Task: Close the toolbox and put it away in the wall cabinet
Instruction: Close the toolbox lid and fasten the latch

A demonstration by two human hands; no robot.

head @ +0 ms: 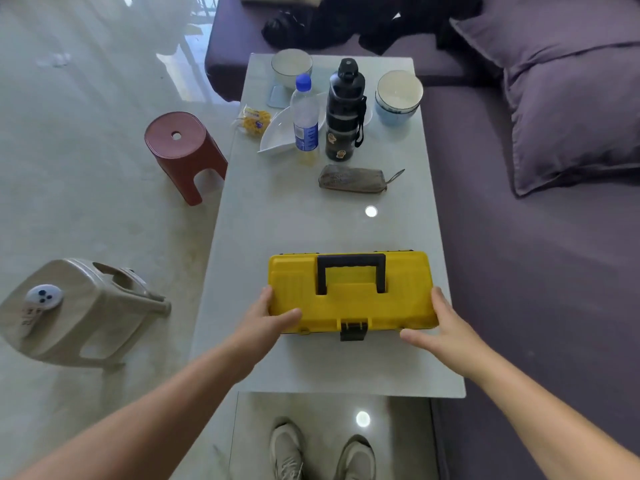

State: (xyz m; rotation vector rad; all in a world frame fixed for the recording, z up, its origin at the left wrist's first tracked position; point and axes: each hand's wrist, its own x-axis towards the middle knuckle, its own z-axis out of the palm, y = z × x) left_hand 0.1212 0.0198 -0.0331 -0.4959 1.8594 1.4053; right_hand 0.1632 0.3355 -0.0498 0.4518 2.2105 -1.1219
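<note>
toolbox (pixel 349 299) lid down | between both grips (pixel 266 323) (pixel 440 327) | seemingly clasping its ends

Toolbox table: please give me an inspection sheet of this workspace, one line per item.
Surface: pale glossy table, toolbox at the near end.
Job's things: yellow toolbox, lid down, black handle folded flat; front latch state unclear. Wall cabinet not in view.
Clutter: two bowls, water bottle, black flask, white dish, snack packet, grey pouch, all at the far end.
Grippers: left hand and right hand on the toolbox ends.
Cables: nothing seen.
Surroundings: purple sofa, red stool, beige stool.
</note>
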